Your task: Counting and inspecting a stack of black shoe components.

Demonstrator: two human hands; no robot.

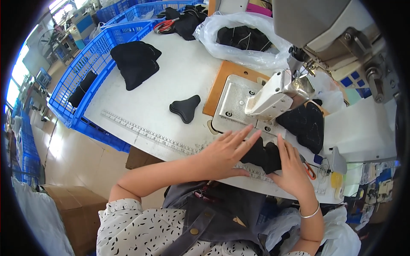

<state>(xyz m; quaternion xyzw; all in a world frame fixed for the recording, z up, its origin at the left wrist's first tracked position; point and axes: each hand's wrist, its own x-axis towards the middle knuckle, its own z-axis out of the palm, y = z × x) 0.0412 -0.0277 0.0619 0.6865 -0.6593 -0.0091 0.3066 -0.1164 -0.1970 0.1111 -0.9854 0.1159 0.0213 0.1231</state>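
Note:
A black fabric piece [265, 157] with a curved outline lies at the table's near edge, just in front of the sewing machine's post [267, 100]. My left hand [224, 155] is at its left side, fingers spread, with the fingertips over its far left part. On its right side, my right hand [292, 168] rests against the edge, fingers stretched out and thumb apart. Neither hand visibly grips it. Farther left sits a small stack of black three-lobed pieces [185, 108]. Larger black pieces [134, 62] lie at the far left of the table.
Blue plastic baskets [79, 72] stand along the left. A clear plastic bag [211, 38] holds black pieces behind the machine; more black pieces [305, 123] lie right of it. Orange-handled scissors [310, 171] lie near my right hand. A printed ruler strip [149, 135] crosses the white table [149, 102].

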